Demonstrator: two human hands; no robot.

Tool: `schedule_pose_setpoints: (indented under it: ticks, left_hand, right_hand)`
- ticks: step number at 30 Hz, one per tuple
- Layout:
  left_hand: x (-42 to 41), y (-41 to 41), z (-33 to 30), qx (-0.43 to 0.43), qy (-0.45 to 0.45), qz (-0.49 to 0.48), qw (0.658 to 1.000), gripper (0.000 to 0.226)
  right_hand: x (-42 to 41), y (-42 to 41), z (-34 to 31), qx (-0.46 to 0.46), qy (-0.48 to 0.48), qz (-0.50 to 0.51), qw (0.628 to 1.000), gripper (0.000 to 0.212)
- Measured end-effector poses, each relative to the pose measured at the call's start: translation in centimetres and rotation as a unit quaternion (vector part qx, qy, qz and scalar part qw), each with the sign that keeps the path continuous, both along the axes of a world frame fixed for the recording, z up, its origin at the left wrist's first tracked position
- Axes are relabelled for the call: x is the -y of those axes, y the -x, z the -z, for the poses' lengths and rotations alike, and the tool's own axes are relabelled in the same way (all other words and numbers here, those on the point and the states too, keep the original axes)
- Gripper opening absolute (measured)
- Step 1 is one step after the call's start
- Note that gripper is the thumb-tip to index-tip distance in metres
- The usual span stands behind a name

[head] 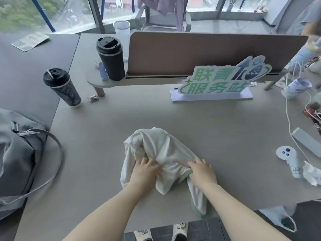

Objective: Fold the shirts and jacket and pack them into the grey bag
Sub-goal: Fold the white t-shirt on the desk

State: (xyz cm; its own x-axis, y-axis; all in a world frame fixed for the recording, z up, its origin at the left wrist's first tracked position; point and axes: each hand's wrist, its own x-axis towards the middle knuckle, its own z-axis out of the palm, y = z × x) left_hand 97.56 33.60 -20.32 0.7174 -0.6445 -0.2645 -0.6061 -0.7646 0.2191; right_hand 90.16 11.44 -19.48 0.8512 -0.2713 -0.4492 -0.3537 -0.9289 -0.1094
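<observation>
Head view. A crumpled cream-white shirt of soft knit fabric (156, 153) lies bunched on the grey-beige table (225, 136), close to the table's near edge and roughly midway along it; one sleeve or hem hangs over that edge. The left hand (145, 171) rests on the shirt's left half, its fingers curled into the cloth and gathering a fold. The right hand (202, 171) sits on the shirt's right half, its fingers bent and pinching the fabric near a pale green trim. Both forearms reach in from the near edge.

The soft grey fabric bag with a long webbing strap (19, 153) sits at the table's left edge, well apart from the shirt. Toward the far left corner stands a black lidded tumbler with a dark patterned body (61, 87); a taller matte black travel mug (111, 59) stands on a low raised shelf beside a brown divider panel (208, 53). A green-and-white cut-out sign on a pale lilac base (217, 82) stands before the panel. A white handheld controller (289, 160) lies near the right edge.
</observation>
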Motion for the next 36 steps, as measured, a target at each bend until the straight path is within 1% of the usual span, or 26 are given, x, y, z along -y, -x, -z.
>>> schedule_pose_setpoints:
  ticks: [2, 4, 5, 6, 7, 8, 9, 13, 16, 17, 18, 19, 20, 21, 22, 23, 24, 25, 28, 29, 30, 31, 32, 33, 34, 36]
  left_hand:
    - [0.3, -0.5, -0.7, 0.006, 0.042, -0.043, 0.998, 0.018]
    - [0.8, -1.3, -2.0, -0.025, 0.076, -0.111, 0.991, 0.020]
    - [1.3, -1.6, -3.1, -0.066, 0.122, -0.177, 0.974, 0.024]
    - [1.8, -2.1, -4.2, -0.111, 0.186, -0.246, 0.945, 0.027]
    - [2.3, -2.5, -5.1, -0.150, 0.246, -0.310, 0.906, 0.029]
    - [2.8, -3.0, -6.2, -0.166, 0.287, -0.354, 0.874, 0.028]
    - [3.2, -3.6, -7.3, -0.164, 0.305, -0.373, 0.861, 0.027]
    - [3.6, -5.7, -10.6, -0.147, 0.366, -0.390, 0.832, 0.030]
    - [3.1, -6.4, -13.3, -0.211, 0.459, -0.359, 0.785, 0.021]
    - [2.8, -6.4, -14.1, -0.233, 0.477, -0.322, 0.784, 0.022]
    - [2.4, -6.4, -14.7, -0.257, 0.480, -0.279, 0.791, 0.029]
    - [2.1, -6.5, -15.1, -0.279, 0.468, -0.242, 0.803, 0.042]
    - [1.9, -6.5, -15.5, -0.284, 0.438, -0.208, 0.827, 0.056]
    - [1.8, -6.5, -15.8, -0.254, 0.397, -0.182, 0.863, 0.064]
    - [1.8, -6.4, -15.9, -0.189, 0.354, -0.174, 0.899, 0.061]
    - [1.9, -6.3, -16.2, -0.113, 0.332, -0.189, 0.917, 0.047]
    - [2.0, -6.4, -16.6, -0.054, 0.342, -0.215, 0.913, 0.027]
    - [2.1, -6.4, -17.1, -0.040, 0.373, -0.240, 0.895, 0.010]
    - [2.3, -6.6, -18.8, -0.084, 0.445, -0.263, 0.852, 0.019]
    - [2.5, -6.7, -19.5, -0.111, 0.477, -0.272, 0.829, 0.023]
    - [2.7, -6.7, -20.3, -0.145, 0.512, -0.286, 0.797, 0.026]
    - [2.9, -6.7, -21.0, -0.170, 0.543, -0.302, 0.765, 0.026]
    - [3.0, -6.7, -21.8, -0.177, 0.565, -0.314, 0.742, 0.024]
    - [3.1, -7.0, -22.3, -0.169, 0.575, -0.321, 0.733, 0.023]
    - [3.1, -7.3, -22.4, -0.154, 0.576, -0.321, 0.736, 0.023]
    - [3.1, -7.9, -22.8, -0.124, 0.571, -0.315, 0.748, 0.024]
  right_hand:
    - [0.8, -0.6, -0.7, 0.005, -0.092, 0.041, 0.995, 0.023]
    - [1.5, -1.1, -1.9, 0.048, -0.199, 0.114, 0.972, 0.015]
    - [1.9, -1.3, -2.7, 0.076, -0.247, 0.153, 0.954, 0.016]
    - [2.2, -1.5, -3.6, 0.103, -0.286, 0.184, 0.935, 0.017]
    - [2.5, -1.8, -4.6, 0.126, -0.312, 0.201, 0.920, 0.018]
    - [2.7, -2.2, -5.6, 0.144, -0.330, 0.208, 0.910, 0.018]
    - [2.8, -2.7, -6.5, 0.155, -0.344, 0.209, 0.902, 0.018]
    - [3.0, -4.5, -10.0, 0.199, -0.398, 0.198, 0.873, 0.024]
    - [3.5, -5.4, -13.2, 0.213, -0.452, 0.209, 0.841, 0.025]
    - [3.7, -5.6, -14.1, 0.210, -0.475, 0.220, 0.826, 0.025]
    - [3.8, -5.8, -14.9, 0.208, -0.495, 0.231, 0.811, 0.026]
    - [4.0, -6.1, -15.4, 0.208, -0.505, 0.240, 0.803, 0.026]
    - [4.1, -6.4, -15.9, 0.211, -0.507, 0.242, 0.800, 0.023]
    - [4.3, -6.7, -16.2, 0.215, -0.503, 0.236, 0.803, 0.020]
    - [4.4, -6.9, -16.4, 0.218, -0.495, 0.223, 0.811, 0.021]
    - [4.5, -7.0, -16.7, 0.215, -0.481, 0.206, 0.825, 0.024]
    - [4.4, -6.9, -17.3, 0.210, -0.465, 0.191, 0.838, 0.023]
    - [4.4, -6.9, -17.5, 0.204, -0.451, 0.174, 0.851, 0.021]
    - [4.5, -6.8, -18.2, 0.201, -0.432, 0.118, 0.871, 0.020]
    - [4.5, -6.6, -18.4, 0.194, -0.438, 0.097, 0.873, 0.020]
    - [4.6, -6.4, -18.5, 0.177, -0.444, 0.074, 0.875, 0.024]
    - [4.7, -6.1, -18.5, 0.151, -0.433, 0.044, 0.888, 0.028]
    - [4.8, -5.8, -18.5, 0.125, -0.396, 0.012, 0.910, 0.032]
    - [4.9, -5.4, -18.2, 0.106, -0.345, -0.017, 0.932, 0.032]
    - [5.0, -5.1, -17.8, 0.101, -0.285, -0.037, 0.953, 0.027]
    - [5.2, -4.7, -17.0, 0.116, -0.195, -0.055, 0.972, 0.020]
